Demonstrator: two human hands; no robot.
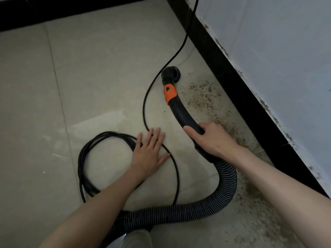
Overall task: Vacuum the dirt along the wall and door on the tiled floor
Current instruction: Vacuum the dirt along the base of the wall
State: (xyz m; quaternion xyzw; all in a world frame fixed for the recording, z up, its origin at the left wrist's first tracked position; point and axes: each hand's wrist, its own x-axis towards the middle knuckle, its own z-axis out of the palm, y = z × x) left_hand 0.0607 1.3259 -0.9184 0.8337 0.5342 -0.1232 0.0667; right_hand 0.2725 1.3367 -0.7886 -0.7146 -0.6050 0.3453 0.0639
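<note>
My right hand point(213, 138) grips the black curved vacuum handle point(182, 111), which has an orange collar point(169, 93). Its round black nozzle point(170, 73) rests on the tiled floor point(98, 77) just left of a patch of brown dirt point(202, 93). The dirt runs along the black skirting point(238, 86) below the pale wall point(277, 51) and continues toward the lower right. My left hand point(150, 153) lies flat, fingers straight, on the floor over the black power cord point(145, 104). The ribbed hose point(223, 187) bends down behind my right wrist.
The power cord coils in loops point(89, 158) to the left of my left hand and rises up the wall corner at the top. Another black skirting strip point(53, 9) crosses the top left. A grey shape, maybe my knee point(136, 238), sits at the bottom edge.
</note>
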